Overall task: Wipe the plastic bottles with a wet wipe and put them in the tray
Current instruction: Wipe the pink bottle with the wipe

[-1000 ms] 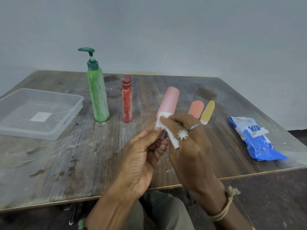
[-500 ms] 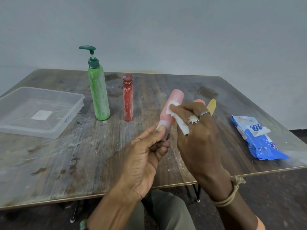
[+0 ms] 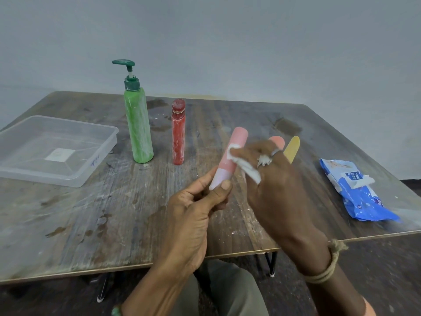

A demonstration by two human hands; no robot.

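The left hand (image 3: 196, 210) pinches the lower end of a pink cylindrical plastic bottle (image 3: 234, 145) above a worn, stained wooden table (image 3: 91, 224); the right hand (image 3: 273, 181) grips a white wet wipe (image 3: 249, 168) against it. A grey wall (image 3: 227, 42) stands behind.

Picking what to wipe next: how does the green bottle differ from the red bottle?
The green bottle is taller and thicker than the red bottle. The green bottle has a dark green pump on top; the red bottle has a rounded red cap. The green bottle stands nearer the tray than the red bottle. Both stand upright on the table, a gap between them, and both are streaked with whitish smears.
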